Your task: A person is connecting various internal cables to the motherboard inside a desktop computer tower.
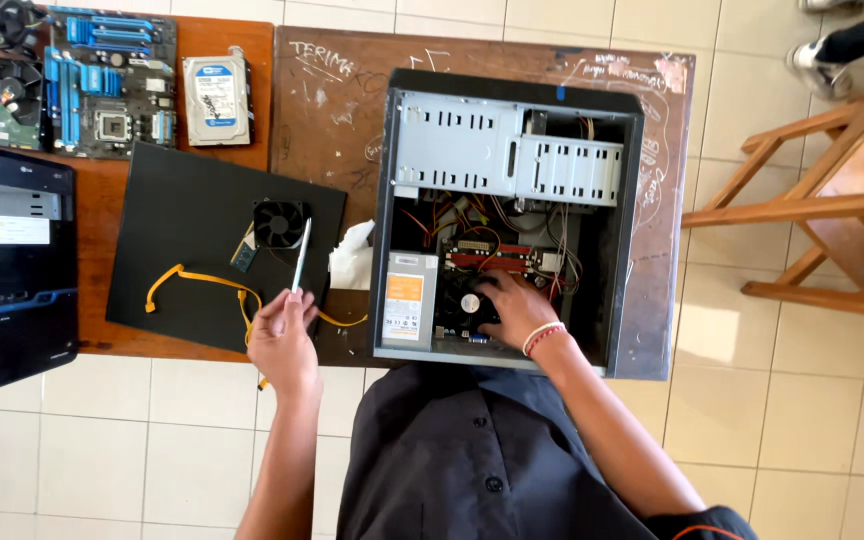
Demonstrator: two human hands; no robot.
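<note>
— Hands first: where, and gripping what?

— Left hand (282, 340) near the desk's (332, 110) front edge, over the black side panel (182, 250), fingers pressed together round a slim white screwdriver (300, 258), tip up. Right hand (514, 308) down inside the open computer case (507, 220), lying at the desk's right end, fingers spread over the cooler fan (464, 308) on the board; actually gripping or just resting, cannot tell.

— Handling?

— Probably light and rigid, that fan, but fragile: thin blades, fine leads. Best taken by the outer frame, never the blades or wires.

— Labels?

— White-and-orange rectangular sticker on the grey power supply (407, 298), front-left corner of the case. Blue-and-white label on the hard drive (218, 98) toward the desk's back edge, beside a bare motherboard (112, 82) at the back-left corner. White rectangular sticker on the second black tower (12, 265) at the left edge.

— Loose bits?

— Small black fan (279, 222) and a yellow cable (202, 285) on the panel.
</note>
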